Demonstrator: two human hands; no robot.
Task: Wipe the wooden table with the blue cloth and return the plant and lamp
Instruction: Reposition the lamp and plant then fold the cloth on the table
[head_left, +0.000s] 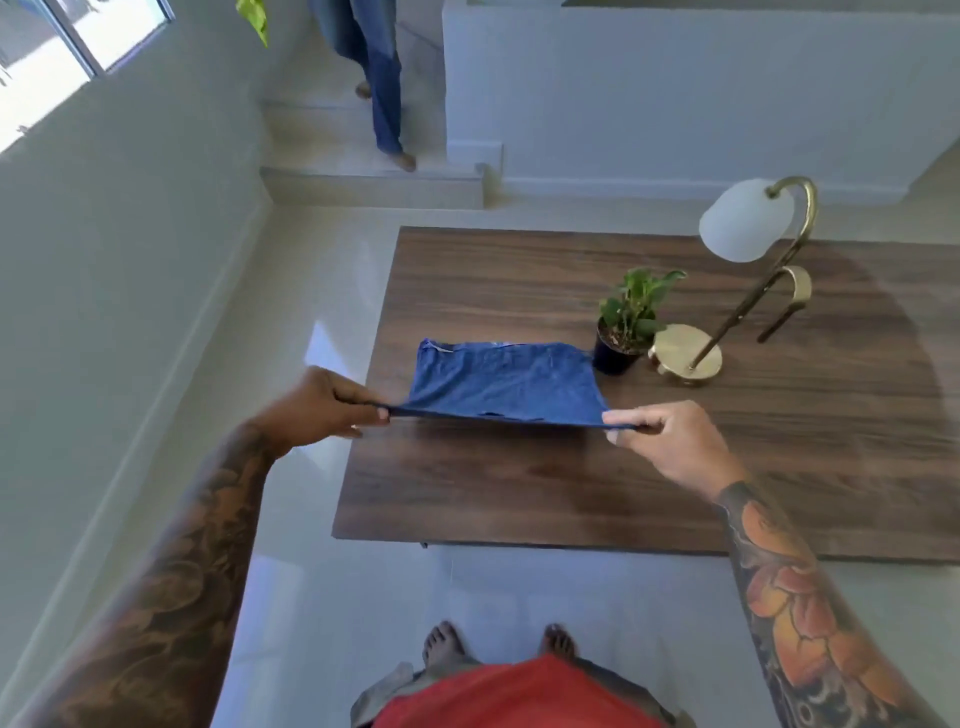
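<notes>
The blue cloth (504, 382) is stretched flat above the left part of the wooden table (571, 493). My left hand (322, 405) pinches its near left corner and my right hand (670, 447) pinches its near right corner. The cloth's far edge lies toward the small potted plant (628, 322). That plant stands in a dark pot on the table, just right of the cloth. Beside it stands the brass lamp (748, 275) with a round base and a white shade.
A second person's legs (387, 93) stand on the steps at the back, beyond the table. A white wall runs along the left and a low white wall at the back right. Pale floor tiles surround the table; my bare feet (498, 644) are near its front edge.
</notes>
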